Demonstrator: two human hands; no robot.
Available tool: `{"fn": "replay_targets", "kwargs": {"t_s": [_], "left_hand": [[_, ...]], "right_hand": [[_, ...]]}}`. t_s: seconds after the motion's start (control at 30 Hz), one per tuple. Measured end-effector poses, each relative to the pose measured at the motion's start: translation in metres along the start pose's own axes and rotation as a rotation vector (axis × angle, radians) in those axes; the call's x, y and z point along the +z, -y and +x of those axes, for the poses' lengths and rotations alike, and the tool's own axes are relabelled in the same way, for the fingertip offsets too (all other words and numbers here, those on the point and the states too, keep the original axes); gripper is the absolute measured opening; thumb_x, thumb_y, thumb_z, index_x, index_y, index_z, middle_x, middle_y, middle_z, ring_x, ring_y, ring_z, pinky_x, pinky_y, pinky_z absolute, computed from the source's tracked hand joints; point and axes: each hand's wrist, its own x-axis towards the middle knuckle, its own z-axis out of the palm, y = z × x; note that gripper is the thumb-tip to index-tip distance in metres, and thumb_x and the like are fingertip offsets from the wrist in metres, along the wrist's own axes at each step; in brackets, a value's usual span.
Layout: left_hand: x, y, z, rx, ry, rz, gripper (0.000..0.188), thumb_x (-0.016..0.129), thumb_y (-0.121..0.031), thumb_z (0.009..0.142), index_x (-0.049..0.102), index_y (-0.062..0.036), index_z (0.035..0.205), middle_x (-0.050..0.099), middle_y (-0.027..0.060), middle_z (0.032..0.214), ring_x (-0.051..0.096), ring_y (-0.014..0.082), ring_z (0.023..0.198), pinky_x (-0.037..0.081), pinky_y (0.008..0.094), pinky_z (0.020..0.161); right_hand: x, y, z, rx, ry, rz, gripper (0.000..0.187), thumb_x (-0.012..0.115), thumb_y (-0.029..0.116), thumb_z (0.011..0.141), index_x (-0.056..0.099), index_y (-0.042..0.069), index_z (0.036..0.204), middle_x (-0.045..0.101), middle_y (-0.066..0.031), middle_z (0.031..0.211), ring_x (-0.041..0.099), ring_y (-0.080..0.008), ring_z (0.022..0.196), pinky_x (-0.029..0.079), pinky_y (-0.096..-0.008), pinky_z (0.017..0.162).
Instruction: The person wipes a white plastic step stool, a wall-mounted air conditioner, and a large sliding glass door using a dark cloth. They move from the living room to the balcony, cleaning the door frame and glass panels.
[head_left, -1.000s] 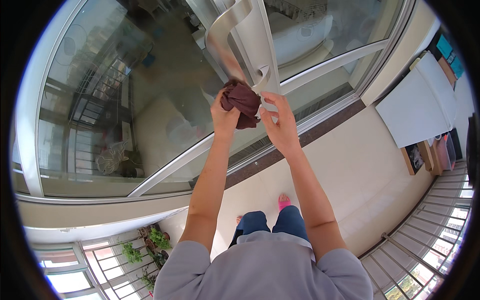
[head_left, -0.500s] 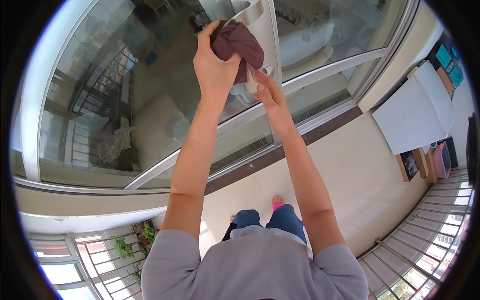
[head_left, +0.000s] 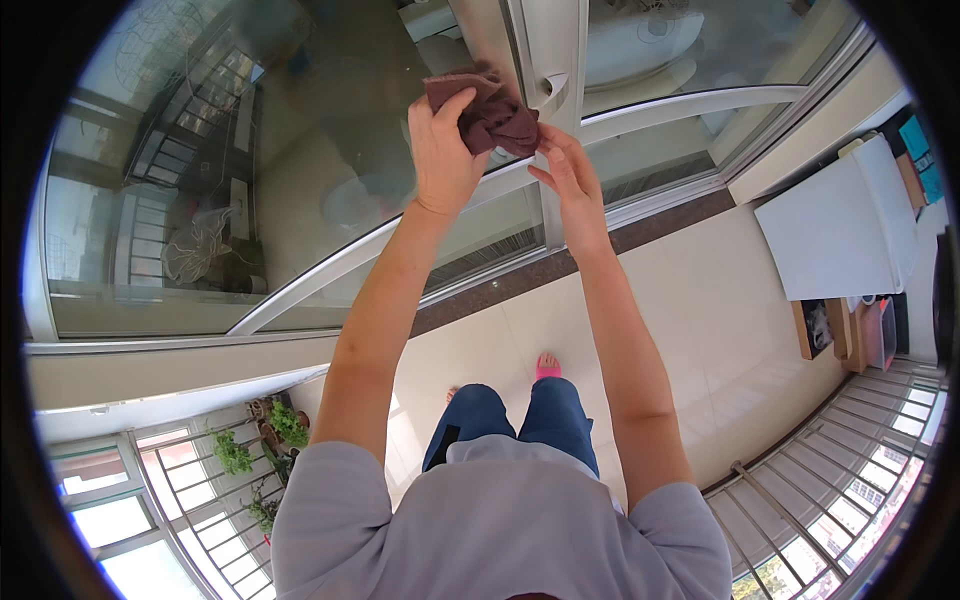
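Note:
A crumpled dark maroon cloth (head_left: pixel 497 122) is bunched up in front of the pale frame of a glazed sliding door (head_left: pixel 548 30). My left hand (head_left: pixel 445 150) grips it from the left, thumb and fingers pressed into the folds. At the cloth's right edge, my right hand (head_left: pixel 570 175) seems to pinch its end between thumb and a fingertip, while a lower finger sticks out to the side. Just above the right hand, a small handle (head_left: pixel 550 88) sits on the door frame. Part of the left fingers is hidden by the fabric.
A dark stone sill (head_left: pixel 470 306) runs under the door, beside the pale tiled floor (head_left: pixel 690 300). At right stands a white cabinet (head_left: pixel 835 220) above a wooden box (head_left: pixel 825 328). Metal railings (head_left: pixel 800 510) curve behind me; potted plants (head_left: pixel 285 425) stand at left.
Both hands and the cloth have come down and off the handle area, which now shows bare. The cloth has been re-bunched, and my right hand has moved to its edge.

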Motion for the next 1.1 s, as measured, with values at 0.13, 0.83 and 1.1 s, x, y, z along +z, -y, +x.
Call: {"fn": "replay_targets", "kwargs": {"t_s": [0.13,0.83,1.1], "left_hand": [[0.012,0.021,-0.077,0.171,0.46,0.14,0.051,0.074,-0.009,0.068,0.061,-0.0119,0.117,0.052,0.0085,0.129,0.05,0.0278,0.117,0.043,0.0389,0.093],[0.024,0.095,-0.285,0.2,0.108,0.374,0.035,0.068,-0.02,0.071,0.07,-0.0225,0.106,0.058,-0.0038,0.117,0.052,0.0162,0.11,0.036,0.0361,0.091],[0.054,0.135,-0.393,0.32,0.266,0.334,0.023,0.067,-0.02,0.073,0.07,-0.0195,0.097,0.058,-0.0049,0.117,0.049,0.0148,0.115,0.037,0.0347,0.093]], "right_hand": [[-0.004,-0.081,-0.015,0.155,-0.114,-0.175,0.039,0.05,0.03,0.103,0.052,0.007,0.135,0.053,-0.0093,0.132,0.053,-0.0198,0.119,0.048,-0.0335,0.097],[0.042,-0.335,-0.106,0.161,0.023,-0.483,0.034,0.05,0.021,0.104,0.048,0.002,0.132,0.056,-0.0078,0.125,0.052,-0.0145,0.102,0.045,-0.0252,0.074],[-0.013,-0.44,-0.119,-0.062,0.043,-0.844,0.04,0.053,0.01,0.098,0.044,0.004,0.136,0.044,-0.0183,0.137,0.048,-0.0344,0.119,0.043,-0.042,0.094]]}}
